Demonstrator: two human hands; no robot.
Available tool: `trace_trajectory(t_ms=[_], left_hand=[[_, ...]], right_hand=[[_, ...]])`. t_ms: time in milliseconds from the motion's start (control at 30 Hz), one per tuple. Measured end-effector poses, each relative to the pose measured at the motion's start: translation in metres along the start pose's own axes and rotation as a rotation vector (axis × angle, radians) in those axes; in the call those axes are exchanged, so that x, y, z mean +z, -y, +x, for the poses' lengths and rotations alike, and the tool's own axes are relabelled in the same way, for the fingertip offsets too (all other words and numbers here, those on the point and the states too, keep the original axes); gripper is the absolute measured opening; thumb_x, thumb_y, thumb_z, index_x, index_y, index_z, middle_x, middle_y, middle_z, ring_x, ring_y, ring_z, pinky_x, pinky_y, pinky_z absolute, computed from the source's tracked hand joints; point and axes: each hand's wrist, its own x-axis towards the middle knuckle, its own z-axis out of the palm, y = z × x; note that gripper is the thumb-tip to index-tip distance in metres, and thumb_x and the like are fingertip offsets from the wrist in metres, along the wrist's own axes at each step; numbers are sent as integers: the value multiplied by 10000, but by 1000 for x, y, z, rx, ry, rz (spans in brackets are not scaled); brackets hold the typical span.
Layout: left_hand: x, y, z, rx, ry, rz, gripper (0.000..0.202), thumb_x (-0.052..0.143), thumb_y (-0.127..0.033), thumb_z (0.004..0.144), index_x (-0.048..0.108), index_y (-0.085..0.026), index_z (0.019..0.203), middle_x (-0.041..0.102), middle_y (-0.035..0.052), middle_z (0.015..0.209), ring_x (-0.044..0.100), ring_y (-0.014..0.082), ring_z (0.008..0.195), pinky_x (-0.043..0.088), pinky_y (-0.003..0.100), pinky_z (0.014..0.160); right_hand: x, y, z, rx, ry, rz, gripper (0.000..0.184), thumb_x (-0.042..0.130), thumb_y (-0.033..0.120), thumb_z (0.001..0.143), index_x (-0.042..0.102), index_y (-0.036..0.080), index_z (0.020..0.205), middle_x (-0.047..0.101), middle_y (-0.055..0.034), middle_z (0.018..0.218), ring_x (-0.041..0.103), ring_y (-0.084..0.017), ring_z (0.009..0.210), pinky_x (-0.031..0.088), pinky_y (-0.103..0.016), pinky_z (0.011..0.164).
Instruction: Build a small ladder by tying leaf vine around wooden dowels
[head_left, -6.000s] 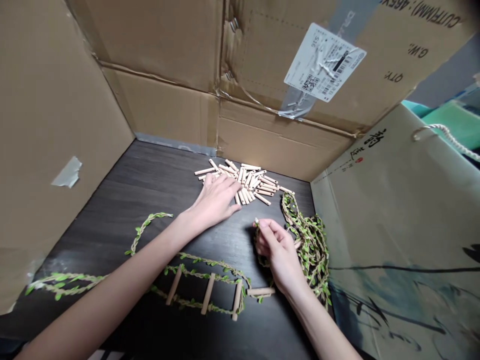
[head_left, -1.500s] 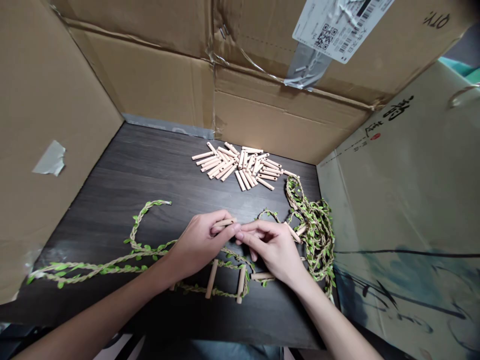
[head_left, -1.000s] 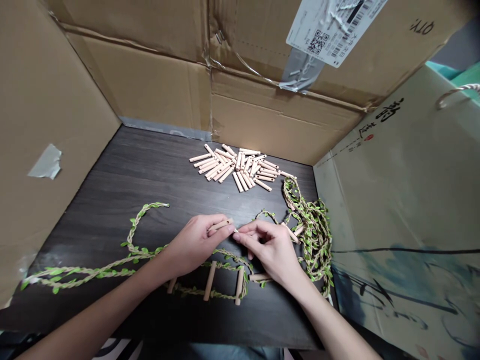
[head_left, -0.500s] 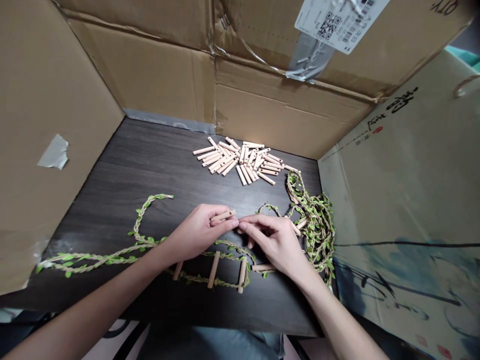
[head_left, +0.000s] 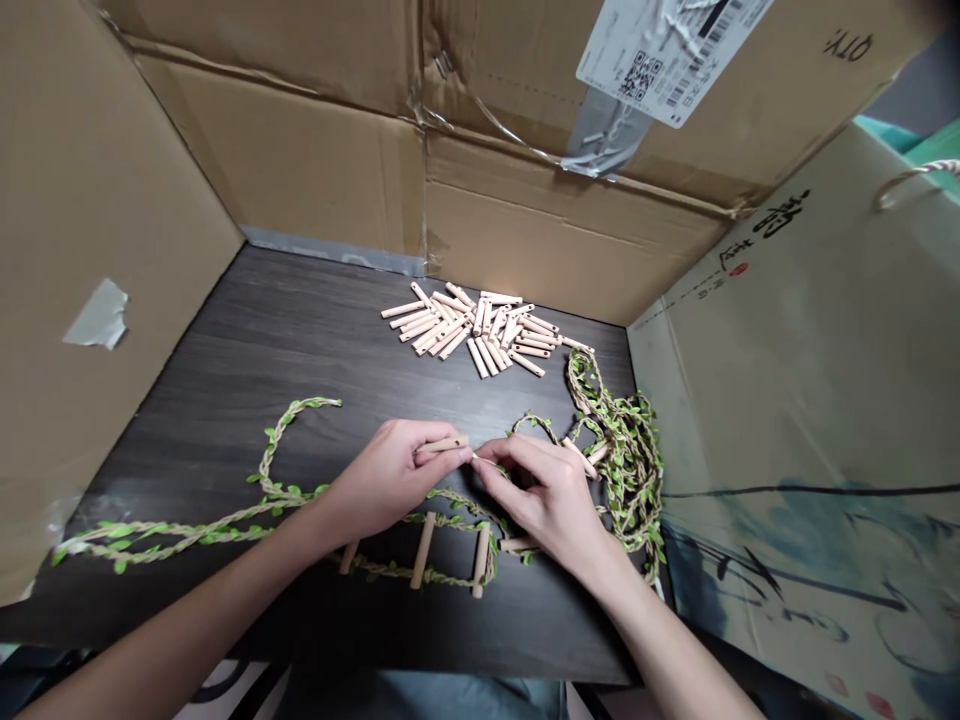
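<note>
My left hand is closed on a short wooden dowel with a hole near its right end. Close beside that end, my right hand pinches a thin pale cord end, which runs toward the left fingertips. Whether the cord passes through the hole cannot be made out. Below the hands lies a small rope ladder, made of leafy braided rope with wooden rungs. Another dowel shows partly from under my right hand.
A pile of drilled dowels lies at the back. On the right is a tangled heap of green-leaved rope; more rope curls across the left. Cardboard walls and a painted paper bag enclose the dark tabletop.
The hands stay close together, with the dowel still in the left. A short stretch of pale cord now shows between the fingertips. The view has shifted slightly.
</note>
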Motion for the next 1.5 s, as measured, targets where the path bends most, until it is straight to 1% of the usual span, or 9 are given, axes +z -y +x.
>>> trace_trajectory(t_ms=[133,300,500,633,733,833,1033,1200,1500], left_hand=[[2,-3,-1,82,-53,76,376,487,-417,1025,624,-162,786,453,-46,647,415,117,645,327,255,651],[2,-7,-2,23,-35,-9,371,495,-456,1016,571,-174,787,426,-44,675,403,129,669,327,260,648],[-1,-3,0,-85,27,-427,386,437,-517,1043,562,-183,895,386,-43,709,331,128,651,316,256,616],[1,-1,3,-110,-40,-704,341,601,-473,976,684,-146,1028,529,19,846,435,150,789,370,265,732],[2,-1,4,-152,-90,-933,351,700,-414,921,722,-117,1108,548,39,873,447,152,823,368,260,749],[3,0,5,-148,-162,-1050,361,753,-380,891,741,-108,1128,564,45,886,456,148,834,379,254,763],[1,4,7,-146,-171,-1071,385,808,-400,851,749,-92,1074,598,45,859,485,137,804,409,252,780],[2,4,7,-207,-174,-1079,511,797,-444,863,683,-75,1198,540,-2,781,448,99,715,374,218,675],[5,8,7,-64,-116,-679,428,587,-444,1006,683,-90,1228,624,13,816,518,102,693,437,233,674]], right_hand=[[1,0,0,1,-21,35,110,674,246,998,767,197,1030,769,-35,874,688,-155,741,532,-258,702],[1,-1,0,106,-20,85,132,692,300,992,777,202,965,766,-31,843,665,-150,703,512,-265,680],[3,5,7,351,-50,463,219,747,393,936,751,177,964,717,-14,716,645,-131,596,495,-243,588],[-7,18,20,364,-64,641,195,799,356,888,738,174,920,739,-20,746,680,-125,618,527,-234,630],[-13,21,31,379,-89,726,199,826,352,865,745,176,912,763,-32,784,694,-125,621,531,-231,632],[-7,15,37,416,-103,810,201,847,342,844,755,173,903,783,-43,817,676,-106,593,510,-214,609],[22,-1,32,510,-92,932,205,871,341,812,765,171,860,779,-34,800,646,-87,564,485,-201,601],[21,-7,25,530,-116,910,200,864,339,822,762,173,866,782,-40,807,640,-87,560,489,-202,602],[16,1,24,482,-128,805,205,852,336,826,743,165,857,751,-23,746,624,-84,531,479,-196,549]])
